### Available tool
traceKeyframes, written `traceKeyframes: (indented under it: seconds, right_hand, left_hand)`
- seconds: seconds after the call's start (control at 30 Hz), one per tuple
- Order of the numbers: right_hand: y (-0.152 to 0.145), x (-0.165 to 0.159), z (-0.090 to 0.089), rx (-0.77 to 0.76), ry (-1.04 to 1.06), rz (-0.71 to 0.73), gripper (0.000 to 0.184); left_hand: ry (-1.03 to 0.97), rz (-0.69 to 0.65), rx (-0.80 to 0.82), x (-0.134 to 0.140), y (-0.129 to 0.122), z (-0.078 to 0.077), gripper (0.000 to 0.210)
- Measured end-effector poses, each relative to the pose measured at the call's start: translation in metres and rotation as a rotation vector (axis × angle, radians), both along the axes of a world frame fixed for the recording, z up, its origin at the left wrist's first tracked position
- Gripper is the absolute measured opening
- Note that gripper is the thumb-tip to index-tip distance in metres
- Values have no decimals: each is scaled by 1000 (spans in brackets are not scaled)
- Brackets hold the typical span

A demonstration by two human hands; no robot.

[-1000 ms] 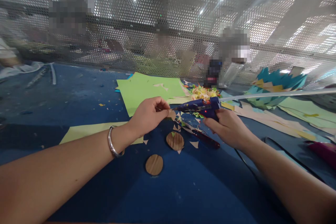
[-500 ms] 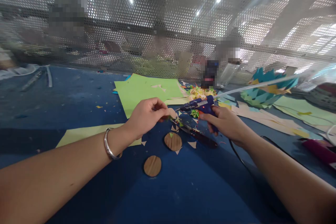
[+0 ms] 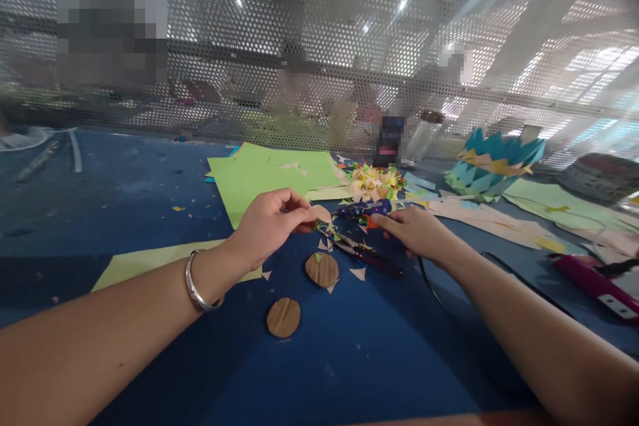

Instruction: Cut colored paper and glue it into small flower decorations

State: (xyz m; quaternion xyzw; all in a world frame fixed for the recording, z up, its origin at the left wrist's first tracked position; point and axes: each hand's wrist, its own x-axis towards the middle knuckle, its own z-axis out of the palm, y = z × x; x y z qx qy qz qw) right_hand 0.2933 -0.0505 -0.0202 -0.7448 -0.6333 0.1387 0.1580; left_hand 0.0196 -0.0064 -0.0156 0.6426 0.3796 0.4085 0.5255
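Between thumb and fingers, my left hand [image 3: 274, 223] pinches a small pale pink paper piece [image 3: 321, 214] above the table. My right hand [image 3: 417, 229] is wrapped round a dark blue glue gun [image 3: 367, 207], its nozzle pointing left close to the paper; the handle is mostly hidden by my fingers. A clear glue stick [image 3: 434, 198] sticks out of the gun's back. Under both hands lie dark-handled scissors [image 3: 367, 256]. Two brown wood-grain discs, a farther one [image 3: 322, 270] with a green scrap on it and a nearer one [image 3: 283, 317], rest in front.
Green paper sheets [image 3: 269, 173] lie at the back beside a heap of paper flowers [image 3: 375, 181]. To the right are a teal paper bowl [image 3: 492, 166], pink paper strips [image 3: 489, 223] and a magenta power strip [image 3: 594, 286]. A perforated metal screen [image 3: 224, 66] stands behind the blue table.
The glue gun has tipped lower, its rear and glue stick dropping toward the table, and my right hand sits slightly lower. The view has shifted a little. My left hand still pinches the paper.
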Motion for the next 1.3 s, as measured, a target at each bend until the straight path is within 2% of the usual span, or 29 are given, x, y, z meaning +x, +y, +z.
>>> traceKeyframes:
  seconds: [0.1,0.17,0.23,0.3,0.37,0.5,0.67,0.83,1.1,1.3]
  right_hand:
    - [-7,-3,7,98,-260,-35,56]
    - [-13,-9,12,212,-334,-108,48]
    - [-20,-18,16,331,-291,-90,41]
    - [-24,-29,17,395,-136,51,36]
    - [-27,-39,16,398,14,213,34]
    - [-29,-53,9,391,101,335,36]
    - [-27,-60,3,407,109,370,34]
    - [-29,-64,4,419,127,415,24]
    - [-32,-64,6,400,193,410,25]
    - [-33,-64,7,392,207,434,25]
  left_hand:
    - [-3,-9,-32,2,-2,1,15]
    - [-17,-19,-51,2,-3,1,15]
    - [-36,-30,-62,3,-4,1,14]
    - [-50,-45,-70,4,-6,1,13]
    - [-54,-55,-81,6,-8,2,14]
    - [-38,-44,-93,8,-12,3,15]
    - [-53,-79,-103,11,-16,3,14]
    - [-123,-84,-180,14,-23,8,13]
    - [-147,-159,-281,13,-29,9,11]
    - [-85,-197,-270,12,-29,6,23]
